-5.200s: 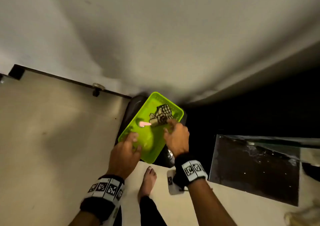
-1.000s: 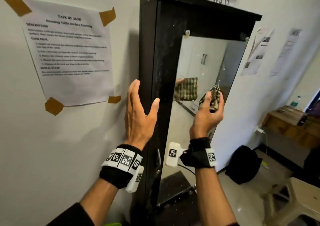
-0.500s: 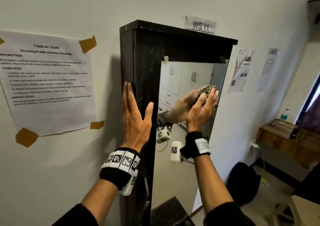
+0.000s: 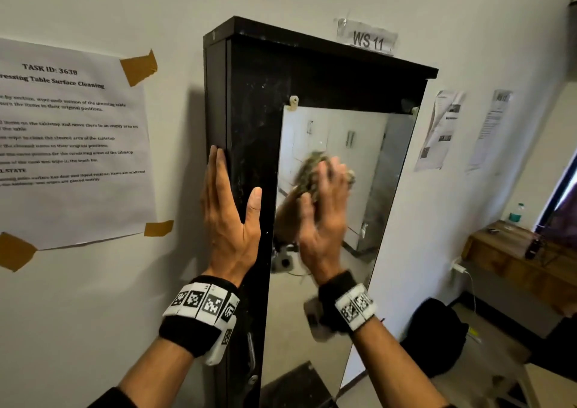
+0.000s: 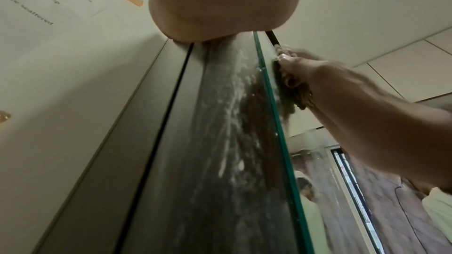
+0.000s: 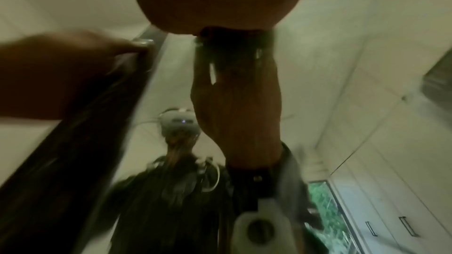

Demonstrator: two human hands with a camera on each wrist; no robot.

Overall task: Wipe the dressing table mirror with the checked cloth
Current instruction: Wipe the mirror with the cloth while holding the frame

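— Against the wall, what's biggest?
— Tall black cabinet [image 4: 249, 101], w/ the mirror [image 4: 368, 145] fixed on its front below the top edge. White dusty streaks run down the dark frame beside the glass in the left wrist view.
— Paper?
— Taped instruction sheet [image 4: 71, 145] on the wall left of the cabinet, "WS 11" label [image 4: 367, 39] above the cabinet's top edge, two more sheets [image 4: 440, 129] on the wall to the right.
— Hands?
— Left hand [image 4: 229, 220] lies flat on the cabinet's left front corner, fingers [image 4: 218, 170] straight & pointing up, thumb spread onto the front face; holds nothing. Right hand [image 4: 324, 207] is on the glass, upper-mid area, blurred; its fingers [image 4: 335, 173] bend over the checked cloth [image 4: 312, 170] & press it to the mirror.
— Cloth position?
— Bunched btwn palm & glass, sticking out above the fingertips. Left wrist view shows it squashed against the mirror's left edge area [image 5: 293, 92].
— Smaller bits?
— Marker wristbands on both wrists.
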